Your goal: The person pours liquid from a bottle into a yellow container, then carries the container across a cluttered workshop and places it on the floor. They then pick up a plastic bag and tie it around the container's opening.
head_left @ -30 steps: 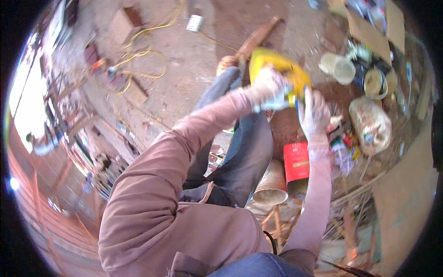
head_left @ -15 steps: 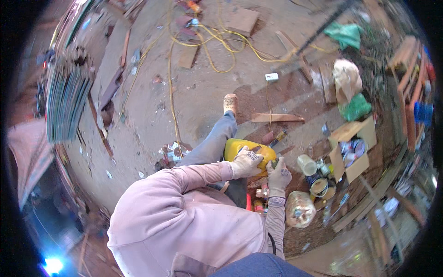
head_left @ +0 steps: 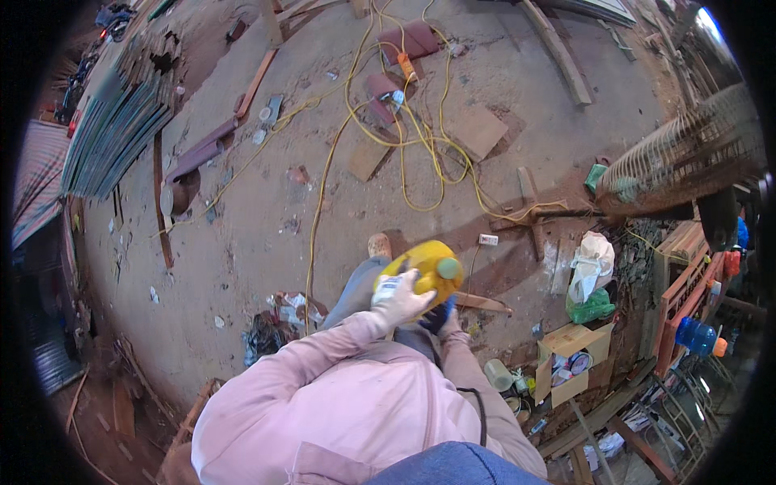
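Note:
A yellow plastic jug (head_left: 406, 263) with a round green cap (head_left: 449, 268) is held up over my legs, its cap end to the right. My left hand (head_left: 398, 297), in a pale work glove, is closed around the near side of the jug. Below the cap end is my right hand (head_left: 440, 316); the dark blue side of its glove shows, and its fingers appear wrapped against the jug's underside, partly hidden. My shoe (head_left: 379, 245) rests on the ground just left of the jug.
An open cardboard box (head_left: 600, 343) with tins and a pale cup (head_left: 498, 375) stand at right. A fan (head_left: 687, 153) is at far right. A yellow cable (head_left: 436, 174) lies coiled ahead. Metal sheets (head_left: 121, 121) are stacked at left. A wood strip (head_left: 481, 302) lies beyond the jug.
The jug has been lifted and turned, and its green cap now faces up. My right hand has moved from the cap to the jug's underside. The view has shifted, bringing the fan into sight.

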The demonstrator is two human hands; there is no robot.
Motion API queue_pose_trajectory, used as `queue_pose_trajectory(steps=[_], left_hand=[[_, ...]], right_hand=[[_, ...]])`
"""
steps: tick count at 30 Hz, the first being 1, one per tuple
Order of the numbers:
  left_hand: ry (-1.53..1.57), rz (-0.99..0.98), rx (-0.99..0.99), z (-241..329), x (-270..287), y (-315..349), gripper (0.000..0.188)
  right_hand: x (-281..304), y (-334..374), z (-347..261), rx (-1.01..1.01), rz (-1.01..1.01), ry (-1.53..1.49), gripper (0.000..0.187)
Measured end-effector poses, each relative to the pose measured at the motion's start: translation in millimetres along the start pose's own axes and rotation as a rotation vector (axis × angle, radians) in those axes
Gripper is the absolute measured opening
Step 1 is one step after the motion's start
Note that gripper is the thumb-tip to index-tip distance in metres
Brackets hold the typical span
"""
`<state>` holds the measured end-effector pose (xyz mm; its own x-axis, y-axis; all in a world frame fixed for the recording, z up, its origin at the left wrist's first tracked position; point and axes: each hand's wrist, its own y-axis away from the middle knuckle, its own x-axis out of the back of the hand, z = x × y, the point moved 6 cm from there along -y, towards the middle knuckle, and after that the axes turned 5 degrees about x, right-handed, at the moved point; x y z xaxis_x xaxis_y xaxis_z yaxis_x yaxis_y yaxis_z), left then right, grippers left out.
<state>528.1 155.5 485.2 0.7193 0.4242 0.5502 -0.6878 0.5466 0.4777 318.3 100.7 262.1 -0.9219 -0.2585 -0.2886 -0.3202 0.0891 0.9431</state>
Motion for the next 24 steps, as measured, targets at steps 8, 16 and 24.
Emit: queue_pose_trajectory(steps=[8, 16, 24], left_hand=[[0.441, 0.224, 0.127, 85, 157, -88, 0.049], [0.297, 0.007, -0.185, 175, 132, -231, 0.044], [0.247, -0.224, -0.24, 341, 104, -396, 0.024]], right_hand=[[-268, -28, -110, 0.09, -0.883, -0.575, 0.06], [-259, -59, -336, 0.977, -0.473, -0.085, 0.062], [-271, -112, -514, 0.666, -0.554, -0.554, 0.084]])
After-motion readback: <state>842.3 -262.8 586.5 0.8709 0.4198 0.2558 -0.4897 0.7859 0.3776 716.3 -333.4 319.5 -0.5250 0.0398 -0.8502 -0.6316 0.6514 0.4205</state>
